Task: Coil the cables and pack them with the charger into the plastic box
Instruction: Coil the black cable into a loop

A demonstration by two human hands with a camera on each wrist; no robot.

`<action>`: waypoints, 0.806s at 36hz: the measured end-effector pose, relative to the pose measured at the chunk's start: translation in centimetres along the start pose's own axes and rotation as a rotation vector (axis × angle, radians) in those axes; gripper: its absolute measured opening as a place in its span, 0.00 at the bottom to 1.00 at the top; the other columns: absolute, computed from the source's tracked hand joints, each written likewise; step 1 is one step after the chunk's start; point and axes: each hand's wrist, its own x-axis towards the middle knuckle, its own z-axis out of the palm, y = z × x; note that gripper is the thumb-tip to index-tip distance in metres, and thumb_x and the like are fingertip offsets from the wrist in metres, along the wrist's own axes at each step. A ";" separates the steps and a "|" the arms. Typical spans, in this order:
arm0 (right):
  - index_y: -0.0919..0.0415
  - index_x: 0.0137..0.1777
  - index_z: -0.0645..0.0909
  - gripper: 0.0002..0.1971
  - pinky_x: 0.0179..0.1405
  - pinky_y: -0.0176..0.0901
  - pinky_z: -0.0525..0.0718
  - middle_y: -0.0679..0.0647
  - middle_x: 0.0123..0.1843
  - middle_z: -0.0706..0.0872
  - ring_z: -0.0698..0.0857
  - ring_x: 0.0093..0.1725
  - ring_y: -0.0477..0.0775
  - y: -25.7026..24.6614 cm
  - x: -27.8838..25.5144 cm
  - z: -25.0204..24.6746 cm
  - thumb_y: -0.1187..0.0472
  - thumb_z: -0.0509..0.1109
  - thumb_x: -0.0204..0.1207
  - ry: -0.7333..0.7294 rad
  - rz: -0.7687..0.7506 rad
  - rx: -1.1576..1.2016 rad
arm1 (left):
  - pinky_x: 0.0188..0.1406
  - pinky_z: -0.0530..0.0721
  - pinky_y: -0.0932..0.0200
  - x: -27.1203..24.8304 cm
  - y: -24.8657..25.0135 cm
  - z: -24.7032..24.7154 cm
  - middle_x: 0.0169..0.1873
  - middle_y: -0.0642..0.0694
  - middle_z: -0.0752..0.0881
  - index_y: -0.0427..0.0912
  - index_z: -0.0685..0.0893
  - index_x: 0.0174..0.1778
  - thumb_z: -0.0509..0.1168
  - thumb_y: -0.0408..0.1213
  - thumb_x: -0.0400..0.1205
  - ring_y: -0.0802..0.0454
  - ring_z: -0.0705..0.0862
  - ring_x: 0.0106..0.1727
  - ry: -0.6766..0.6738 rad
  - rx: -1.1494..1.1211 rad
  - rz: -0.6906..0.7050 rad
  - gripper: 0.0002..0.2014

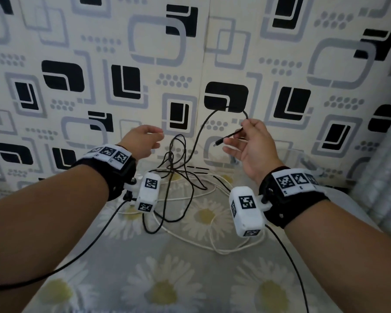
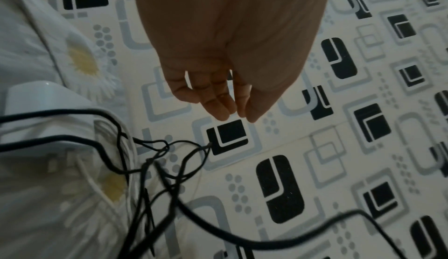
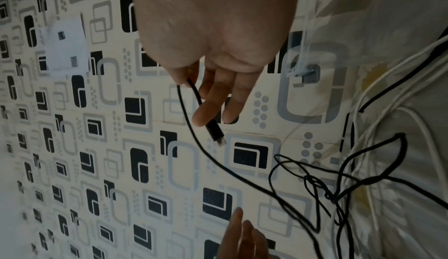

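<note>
My right hand (image 1: 239, 134) pinches a black cable (image 1: 196, 138) between thumb and forefinger, just behind its plug (image 1: 217, 143), which sticks out to the left; the other fingers are spread. In the right wrist view the plug (image 3: 218, 138) hangs below my fingers (image 3: 206, 113). The cable arches up, then drops into a knotted tangle (image 1: 173, 168) on the bed. My left hand (image 1: 155, 138) hovers left of the tangle, fingers relaxed, holding nothing. A white cable (image 1: 221, 251) lies looped on the sheet. A clear plastic box (image 3: 303, 65) stands against the wall beyond my right hand. A white glossy block (image 2: 36, 98), perhaps the charger, lies under black cable.
The bed has a grey sheet (image 1: 172, 279) printed with daisies and meets a wall (image 1: 145, 53) with black and grey squares. A white plate (image 3: 65, 46) is fixed on that wall. Thin black leads (image 1: 95, 240) trail from both wrist cameras.
</note>
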 end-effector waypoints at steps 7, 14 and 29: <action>0.54 0.48 0.74 0.05 0.34 0.49 0.88 0.55 0.36 0.79 0.91 0.36 0.57 0.4 -1.5 1.5 0.58 0.61 0.86 -0.101 0.090 -0.171 | 0.37 0.75 0.62 -2.2 2.2 1.0 0.37 0.51 0.84 0.45 0.83 0.46 0.65 0.37 0.83 0.55 0.83 0.40 -0.143 -0.061 0.035 0.03; 0.55 0.50 0.75 0.03 0.44 0.54 0.89 0.55 0.39 0.84 0.91 0.37 0.53 0.8 -2.6 2.5 0.58 0.63 0.85 -0.156 0.120 -0.349 | 0.40 0.78 0.61 -4.8 4.2 2.7 0.38 0.52 0.87 0.46 0.86 0.45 0.64 0.44 0.85 0.56 0.86 0.40 -0.288 -0.023 0.097 0.08; 0.63 0.47 0.86 0.07 0.42 0.41 0.83 0.52 0.39 0.92 0.90 0.36 0.47 0.7 -4.1 3.0 0.59 0.76 0.75 -0.343 0.010 -0.512 | 0.47 0.85 0.55 -7.2 5.9 3.2 0.43 0.50 0.90 0.45 0.86 0.55 0.64 0.46 0.84 0.56 0.89 0.42 -0.377 0.144 0.139 0.11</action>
